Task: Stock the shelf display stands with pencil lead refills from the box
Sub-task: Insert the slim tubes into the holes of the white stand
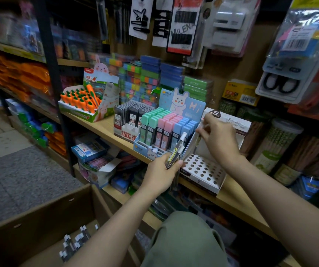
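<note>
My left hand point(161, 171) grips a bundle of slim lead refill tubes point(177, 151) with white caps, held upright at the shelf edge. Just right of it stands a white display stand point(202, 170) whose top is a grid of round holes, none filled. My right hand point(217, 137) hovers above the stand's back card and pinches something thin that I cannot make out. A cardboard box point(39, 218) sits on the floor at lower left, with more refill tubes point(74, 241) lying in it.
On the wooden shelf point(101, 126), left of the stand, are a blue rabbit display point(166, 132) of pastel lead cases, a grey lead display point(129, 118) and a carrot-pen box point(83, 101). Jars of pencils point(277, 147) stand to the right. Packaged goods hang above.
</note>
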